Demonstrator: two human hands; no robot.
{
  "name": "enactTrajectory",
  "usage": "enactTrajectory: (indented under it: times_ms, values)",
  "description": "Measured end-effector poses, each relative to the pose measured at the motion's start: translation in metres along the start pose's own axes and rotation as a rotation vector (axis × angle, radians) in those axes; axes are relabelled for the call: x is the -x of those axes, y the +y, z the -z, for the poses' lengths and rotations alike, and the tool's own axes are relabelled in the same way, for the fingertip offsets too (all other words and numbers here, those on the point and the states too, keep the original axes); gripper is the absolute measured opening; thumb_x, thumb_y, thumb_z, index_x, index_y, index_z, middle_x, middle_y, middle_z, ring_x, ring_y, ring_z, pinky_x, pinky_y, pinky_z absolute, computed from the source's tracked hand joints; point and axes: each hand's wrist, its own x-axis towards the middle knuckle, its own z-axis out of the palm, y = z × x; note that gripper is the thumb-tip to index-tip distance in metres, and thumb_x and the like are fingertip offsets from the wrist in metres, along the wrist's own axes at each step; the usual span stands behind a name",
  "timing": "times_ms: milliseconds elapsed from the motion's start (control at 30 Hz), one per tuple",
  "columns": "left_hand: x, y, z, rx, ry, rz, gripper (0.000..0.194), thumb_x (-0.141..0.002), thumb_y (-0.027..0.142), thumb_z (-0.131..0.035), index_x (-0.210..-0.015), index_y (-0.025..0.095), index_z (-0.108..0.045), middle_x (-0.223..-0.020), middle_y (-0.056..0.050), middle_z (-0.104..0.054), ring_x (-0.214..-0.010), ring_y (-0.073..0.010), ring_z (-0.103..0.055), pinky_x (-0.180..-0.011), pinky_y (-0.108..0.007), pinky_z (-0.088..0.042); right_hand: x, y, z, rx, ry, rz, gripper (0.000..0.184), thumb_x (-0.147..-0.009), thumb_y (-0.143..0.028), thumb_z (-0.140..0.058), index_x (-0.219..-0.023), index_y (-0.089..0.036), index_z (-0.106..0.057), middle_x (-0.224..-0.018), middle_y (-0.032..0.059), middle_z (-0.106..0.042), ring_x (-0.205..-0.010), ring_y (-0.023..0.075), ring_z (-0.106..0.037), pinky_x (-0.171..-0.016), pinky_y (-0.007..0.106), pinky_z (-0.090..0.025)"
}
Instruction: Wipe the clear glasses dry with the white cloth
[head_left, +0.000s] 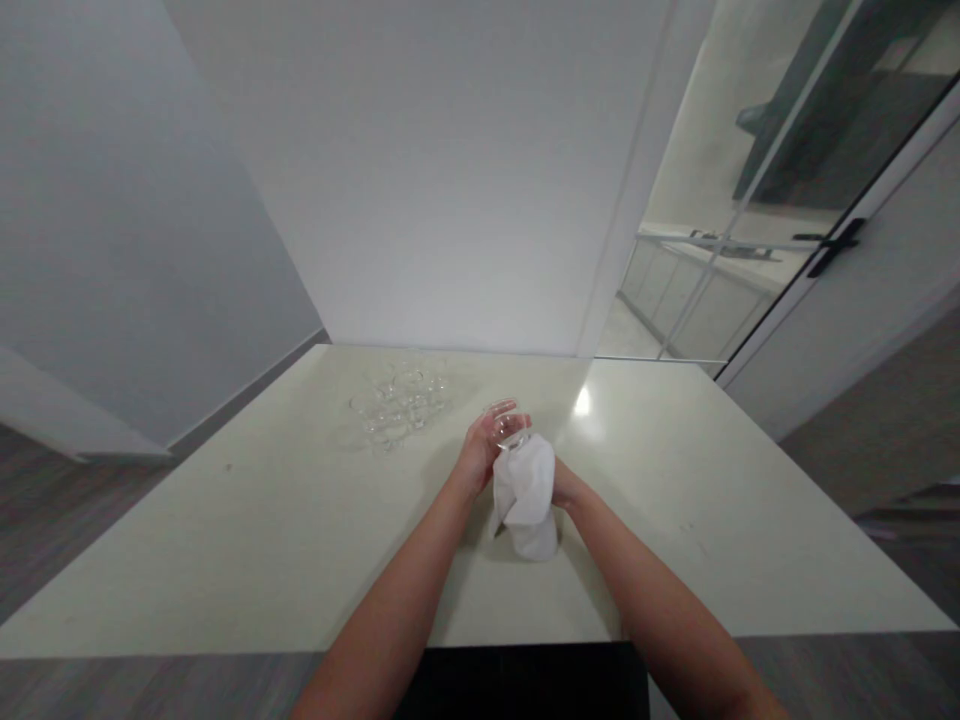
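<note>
Left hand [477, 452] around clear glass [511, 430]

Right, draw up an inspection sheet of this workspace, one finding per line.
Surface: pale table, glossy, with a small dark mark at left.
Job's things: transparent vessel in the left hand; white cloth against it; several transparent vessels grouped far left, count unclear.
Clutter: nothing seen.
Grips: left hand around the vessel; right hand mostly hidden behind the cloth.
Cables: nothing seen.
Surroundings: white wall ahead; black door handle at right.
</note>
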Motion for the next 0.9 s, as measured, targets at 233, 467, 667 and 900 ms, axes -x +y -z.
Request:
enactTrajectory:
  times_ms: [233, 467, 667, 900]
  values:
    - [-0.003, -0.001, 0.005, -0.139, 0.047, -0.071, 0.059, -0.058, 0.048, -0.08, -0.106, 0.016, -0.066, -0.084, -0.005, -0.07, -0.073, -0.016, -0.064, -0.071, -0.028, -0.048, 0.0, -0.001, -0.01, -0.068, 0.019, 0.025, 0.023, -0.069, -0.024, -0.064, -0.091, -0.018, -0.067, -0.083, 0.001, -0.069, -0.081, 0.017, -0.06, -0.079, 0.029, -0.049]
    - [-0.005, -0.001, 0.002, -0.158, 0.152, -0.093, 0.05, -0.055, 0.045, -0.083, -0.091, 0.016, -0.064, -0.087, -0.007, -0.071, -0.081, -0.0182, -0.065, -0.074, -0.029, -0.047, -0.002, 0.002, -0.009, 0.054, 0.088, 0.082, 0.017, -0.065, -0.018, -0.061, -0.08, -0.017, -0.068, -0.075, 0.0012, -0.068, -0.072, 0.0161, -0.059, -0.073, 0.028, -0.05]
    - [-0.006, -0.004, 0.003, -0.096, 0.148, -0.042, 0.059, -0.064, 0.058, -0.073, -0.103, 0.015, -0.065, -0.086, -0.007, -0.071, -0.07, -0.015, -0.063, -0.067, -0.028, -0.047, 0.001, 0.002, -0.01, -0.208, 0.062, -0.108, 0.023, -0.071, -0.03, -0.062, -0.089, -0.017, -0.066, -0.074, 0.0027, -0.069, -0.075, 0.0197, -0.064, -0.074, 0.033, -0.052]
    - [-0.005, -0.004, 0.004, -0.236, 0.266, -0.125, 0.045, -0.062, 0.048, -0.079, -0.092, 0.017, -0.065, -0.09, -0.005, -0.07, -0.077, -0.0139, -0.062, -0.068, -0.024, -0.045, -0.001, -0.005, -0.012, 0.018, 0.099, 0.094, 0.02, -0.068, -0.024, -0.065, -0.087, -0.019, -0.068, -0.084, 0.0015, -0.071, -0.087, 0.0197, -0.063, -0.087, 0.035, -0.05]
